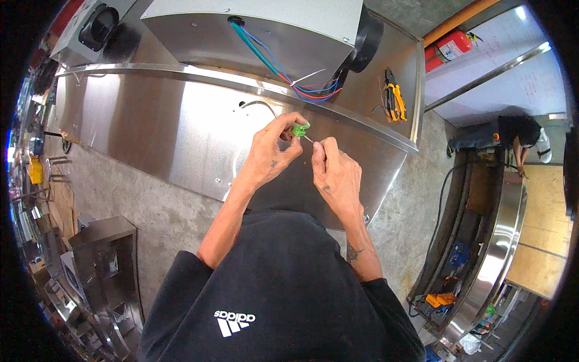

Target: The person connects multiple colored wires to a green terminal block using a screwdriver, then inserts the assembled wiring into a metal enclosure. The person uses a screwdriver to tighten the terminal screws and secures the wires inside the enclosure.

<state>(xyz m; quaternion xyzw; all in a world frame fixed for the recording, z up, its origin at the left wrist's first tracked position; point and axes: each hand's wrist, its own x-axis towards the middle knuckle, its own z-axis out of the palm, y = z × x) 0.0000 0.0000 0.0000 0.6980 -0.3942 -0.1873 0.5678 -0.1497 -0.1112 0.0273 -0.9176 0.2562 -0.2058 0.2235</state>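
Here, left hand (268, 154) pinching a green connector (300, 129) between thumb and fingertips, above a steel hood (169, 130). Right hand (333, 172) just beside it, closed on a thin white wire (309, 139) whose end meets the connector's lower edge. Above and beyond the grip, a bundle of blue, red and white wires (313, 90) leaving a teal cable (256, 51) at a metal box (265, 27). Right of the grip, yellow-handled pliers (395, 99) lying on the hood's upper face. Farther right, well apart, a red extinguisher (449, 47) and another person (522, 136) bent over a bench.
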